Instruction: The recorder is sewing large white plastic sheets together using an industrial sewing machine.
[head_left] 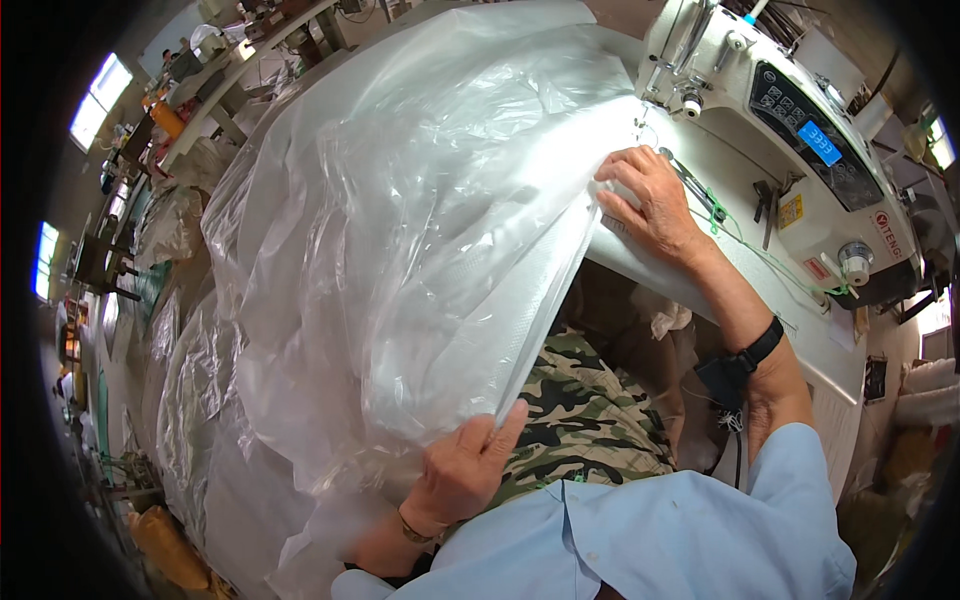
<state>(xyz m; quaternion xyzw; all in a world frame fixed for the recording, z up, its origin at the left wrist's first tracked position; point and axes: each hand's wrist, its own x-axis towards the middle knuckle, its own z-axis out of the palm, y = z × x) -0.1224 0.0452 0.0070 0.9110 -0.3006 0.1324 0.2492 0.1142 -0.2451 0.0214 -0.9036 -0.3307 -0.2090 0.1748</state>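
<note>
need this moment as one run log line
left hand: holding edge of white plastic sheeting | right hand: on same edge, near sewing machine | sheeting: creased, spread left of machine

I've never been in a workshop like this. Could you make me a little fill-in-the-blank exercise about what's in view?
1. Of the left hand and the right hand, the one nearer the sewing machine is the ____.
2. Beside the camouflage trousers, the plastic sheet is pinched at its edge by the ____ hand.
3. The lit screen on the machine glows ____.
4. The strap on the right forearm is ____.

Missing words: right; left; blue; black.
</note>
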